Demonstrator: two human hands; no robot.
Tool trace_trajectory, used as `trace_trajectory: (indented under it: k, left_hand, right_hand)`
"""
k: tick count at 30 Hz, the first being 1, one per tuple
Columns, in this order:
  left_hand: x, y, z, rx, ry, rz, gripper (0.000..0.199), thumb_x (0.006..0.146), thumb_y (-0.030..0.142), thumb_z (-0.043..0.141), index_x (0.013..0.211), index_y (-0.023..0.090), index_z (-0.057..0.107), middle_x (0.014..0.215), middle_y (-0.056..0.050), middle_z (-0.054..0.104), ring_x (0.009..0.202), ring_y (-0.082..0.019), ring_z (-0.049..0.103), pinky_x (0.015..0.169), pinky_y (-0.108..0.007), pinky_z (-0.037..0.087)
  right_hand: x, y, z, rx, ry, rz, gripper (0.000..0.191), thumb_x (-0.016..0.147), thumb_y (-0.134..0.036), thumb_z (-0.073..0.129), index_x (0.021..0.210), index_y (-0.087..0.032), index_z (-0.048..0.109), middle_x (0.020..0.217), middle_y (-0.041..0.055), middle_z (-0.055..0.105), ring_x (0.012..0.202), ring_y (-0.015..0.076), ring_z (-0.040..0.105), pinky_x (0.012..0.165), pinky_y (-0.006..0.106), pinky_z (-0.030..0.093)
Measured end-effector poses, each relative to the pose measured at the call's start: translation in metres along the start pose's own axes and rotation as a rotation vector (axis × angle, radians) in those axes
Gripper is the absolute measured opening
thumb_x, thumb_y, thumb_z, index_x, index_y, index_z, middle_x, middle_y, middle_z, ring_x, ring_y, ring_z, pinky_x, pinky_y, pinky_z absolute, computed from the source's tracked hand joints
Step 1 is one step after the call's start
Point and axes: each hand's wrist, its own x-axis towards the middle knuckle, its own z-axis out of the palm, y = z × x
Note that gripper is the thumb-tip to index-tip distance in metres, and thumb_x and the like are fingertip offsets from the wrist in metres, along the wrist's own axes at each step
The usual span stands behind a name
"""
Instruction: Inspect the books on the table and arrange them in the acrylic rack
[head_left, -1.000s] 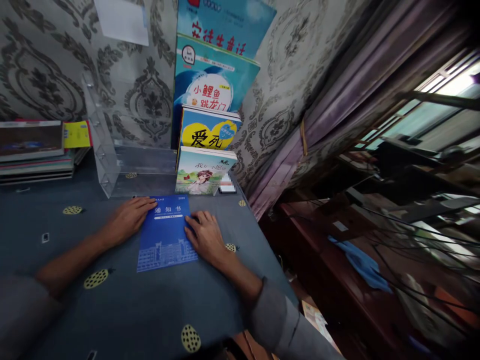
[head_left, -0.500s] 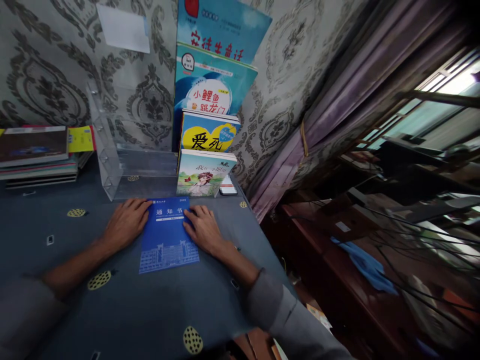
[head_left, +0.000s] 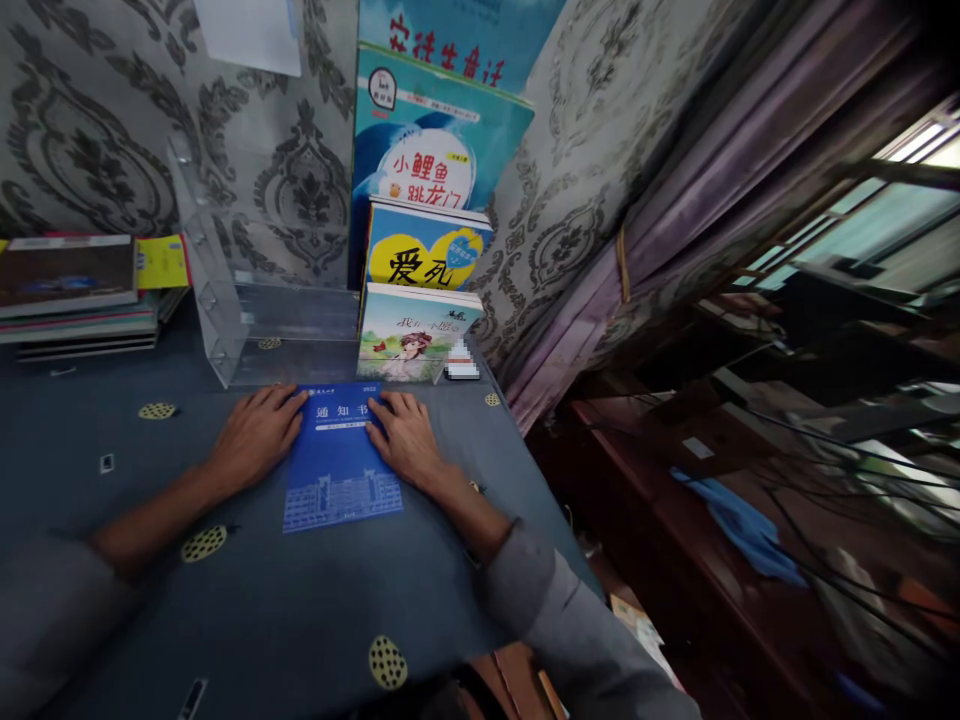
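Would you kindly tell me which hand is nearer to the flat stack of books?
Left. The left hand, at the left edge of the blue booklet, is right of the stack of books; the right hand is farther right, at the booklet's opposite edge.

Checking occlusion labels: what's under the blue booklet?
Tabletop, seen along the booklet's near edge. The patch directly beneath is covered; left hand and right hand also hide bits of its side edges. Can't tell what else is there.

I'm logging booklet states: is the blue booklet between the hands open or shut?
Shut: the blue booklet lies flat on the table, with its printed cover facing up and no inside pages showing.
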Motion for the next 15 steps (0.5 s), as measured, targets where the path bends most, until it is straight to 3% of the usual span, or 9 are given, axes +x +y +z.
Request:
trace_trajectory:
  k: [7, 15]
  left_hand:
    - [0.001, 0.0, -0.002, -0.003, -0.026, 0.003, 0.05, 0.099, 0.039, 0.032, 0.134, 0.018, 0.062, 0.137, -0.018, 0.064, 0.126, -0.039, 0.057, 0.099, -0.057, 0.047]
    - [0.001, 0.001, -0.003, -0.006, -0.05, -0.008, 0.05, 0.1, 0.041, 0.034, 0.136, 0.017, 0.059, 0.14, -0.017, 0.062, 0.13, -0.038, 0.054, 0.103, -0.056, 0.044]
  right_hand:
    - [-0.007, -0.012, -0.002, -0.052, -0.012, 0.012, 0.046, 0.106, -0.036, 0.047, 0.145, -0.012, 0.054, 0.148, 0.0192, 0.054, 0.134, 0.0326, 0.047, 0.112, 0.051, 0.038]
    - [-0.04, -0.019, 0.003, -0.048, -0.014, -0.047, 0.056, 0.105, -0.044, 0.047, 0.148, -0.01, 0.048, 0.155, 0.022, 0.047, 0.143, 0.0349, 0.042, 0.116, 0.056, 0.034]
